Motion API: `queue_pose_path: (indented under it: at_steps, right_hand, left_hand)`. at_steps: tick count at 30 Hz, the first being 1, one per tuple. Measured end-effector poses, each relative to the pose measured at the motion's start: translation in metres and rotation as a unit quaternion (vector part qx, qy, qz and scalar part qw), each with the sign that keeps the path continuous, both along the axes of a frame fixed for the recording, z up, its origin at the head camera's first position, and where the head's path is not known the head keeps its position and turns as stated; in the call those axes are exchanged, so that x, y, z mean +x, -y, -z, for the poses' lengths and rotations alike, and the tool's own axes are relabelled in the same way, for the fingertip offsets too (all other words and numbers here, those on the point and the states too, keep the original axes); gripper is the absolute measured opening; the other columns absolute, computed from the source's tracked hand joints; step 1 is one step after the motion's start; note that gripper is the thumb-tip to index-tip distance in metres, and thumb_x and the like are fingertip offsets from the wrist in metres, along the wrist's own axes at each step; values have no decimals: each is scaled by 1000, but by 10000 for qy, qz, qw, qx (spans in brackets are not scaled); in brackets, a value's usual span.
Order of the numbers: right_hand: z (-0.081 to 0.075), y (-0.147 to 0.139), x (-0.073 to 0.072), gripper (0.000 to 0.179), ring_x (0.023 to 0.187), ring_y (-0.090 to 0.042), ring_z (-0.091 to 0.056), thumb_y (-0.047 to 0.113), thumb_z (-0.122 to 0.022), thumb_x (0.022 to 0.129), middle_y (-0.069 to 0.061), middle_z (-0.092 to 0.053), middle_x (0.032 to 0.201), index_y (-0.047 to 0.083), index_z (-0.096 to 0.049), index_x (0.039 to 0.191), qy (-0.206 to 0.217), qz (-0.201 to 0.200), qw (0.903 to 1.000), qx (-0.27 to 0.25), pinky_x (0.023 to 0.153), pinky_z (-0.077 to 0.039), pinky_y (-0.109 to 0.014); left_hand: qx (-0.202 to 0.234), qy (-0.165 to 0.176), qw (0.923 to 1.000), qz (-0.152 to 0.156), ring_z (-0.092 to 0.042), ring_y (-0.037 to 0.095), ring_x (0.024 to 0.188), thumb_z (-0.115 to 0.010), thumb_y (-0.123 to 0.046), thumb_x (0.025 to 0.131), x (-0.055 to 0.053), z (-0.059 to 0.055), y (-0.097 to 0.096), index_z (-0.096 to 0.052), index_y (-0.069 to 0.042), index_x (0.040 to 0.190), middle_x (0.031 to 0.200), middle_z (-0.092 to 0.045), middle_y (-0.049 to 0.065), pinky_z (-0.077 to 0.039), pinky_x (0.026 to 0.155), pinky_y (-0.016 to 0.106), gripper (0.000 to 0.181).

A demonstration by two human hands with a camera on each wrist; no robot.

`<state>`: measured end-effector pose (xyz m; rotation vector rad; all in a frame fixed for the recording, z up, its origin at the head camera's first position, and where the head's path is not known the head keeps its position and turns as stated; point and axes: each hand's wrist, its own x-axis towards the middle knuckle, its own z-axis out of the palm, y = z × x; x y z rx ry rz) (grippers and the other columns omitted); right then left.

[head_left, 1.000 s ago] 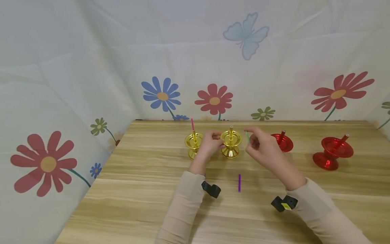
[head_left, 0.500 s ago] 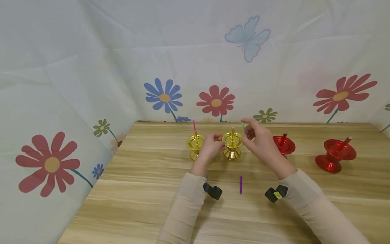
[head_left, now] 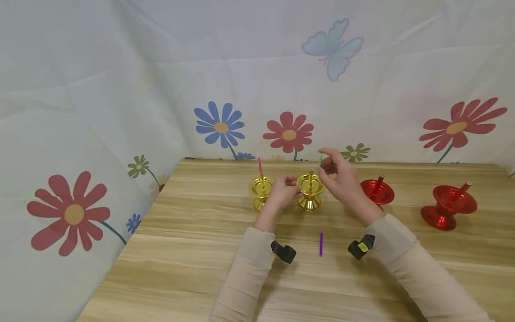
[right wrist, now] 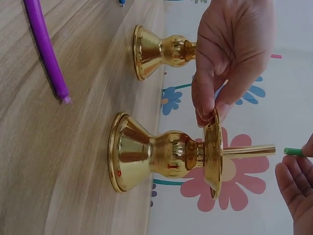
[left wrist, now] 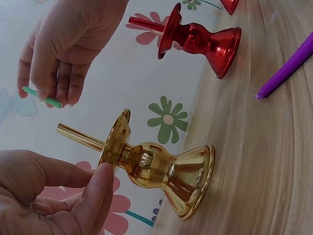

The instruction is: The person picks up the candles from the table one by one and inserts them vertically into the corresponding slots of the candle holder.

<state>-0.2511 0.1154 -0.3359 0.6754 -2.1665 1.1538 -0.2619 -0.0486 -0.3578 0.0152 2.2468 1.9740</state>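
Observation:
My left hand [head_left: 281, 194] pinches the dish rim of a gold candle holder [head_left: 309, 204], which stands upright on the table. Between the thumb and fingers of my right hand [head_left: 342, 179] is a short green candle [left wrist: 44, 97]. In the right wrist view, the candle's lower end is just above the holder's hollow tube [right wrist: 252, 151], with a small gap between them. Left of my left hand stands another gold candle holder [head_left: 258, 188], partly hidden, with a pink candle [head_left: 259, 165] upright in its tube.
Two red candle holders [head_left: 378, 193] [head_left: 442, 214] stand to the right, the nearer one partly behind my right hand and wrist. A purple candle [head_left: 321, 244] lies on the wooden table [head_left: 181, 250]. A small blue tip [right wrist: 122, 2] shows in the right wrist view. A flowered cloth backdrop [head_left: 241, 67] rises behind.
My right hand has moved left and up with the green candle, from beside the gold holder to above its tube. My left hand keeps its place at the rim.

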Motion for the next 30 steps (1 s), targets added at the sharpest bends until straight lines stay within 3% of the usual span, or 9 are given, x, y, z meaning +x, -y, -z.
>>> queue_pose_path:
  at_steps: [9,15,20,21,26,30]
  right_hand:
    - [0,9,-11,41,74,-23,-61,-10,-62,83,-16,-62,81,-4,-51,122,-90,-78,9998,-148,70,-45,-6]
    - [1,13,-16,40,73,-23,-60,-10,-62,83,-16,-61,81,-4,-51,121,-149,-71,9997,-192,71,-45,-5]
    - [3,13,-18,39,74,-21,-58,-10,-62,83,-17,-60,81,-4,-51,121,-54,-99,9996,-245,71,-43,-3]
    - [3,12,-18,39,74,-21,-58,-10,-61,83,-17,-60,81,-3,-51,121,-29,-115,9996,-249,71,-43,-3]
    - [0,11,-17,41,75,-25,-61,-9,-62,84,-18,-62,82,-4,-49,122,38,-178,9998,-81,71,-44,-4]
    - [-3,10,-17,28,77,-26,-62,-7,-63,84,-19,-64,85,-7,-53,110,175,-146,9997,113,71,-45,-7]
  left_hand:
    - [-36,-60,10000,47,-57,18,80,-55,8,89,1,-1,3,-52,12,120,98,-51,14,-57,77,27,32]
    - [-75,-94,9999,87,-59,21,81,-56,8,88,1,-1,3,-52,12,121,110,-52,24,-57,77,27,33]
    - [-92,-73,9999,97,-60,20,79,-57,8,88,0,0,2,-53,12,121,105,-52,19,-57,79,30,33]
    - [-90,-53,9999,114,-60,22,80,-56,8,88,2,-4,2,-52,12,121,106,-52,20,-57,81,32,33]
    - [-124,-68,9998,131,-60,23,81,-56,9,88,3,-4,2,-52,13,121,110,-52,25,-57,82,32,33]
    - [-136,-87,9998,76,-59,20,79,-56,9,88,0,0,2,-53,12,120,105,-53,20,-57,77,27,32]
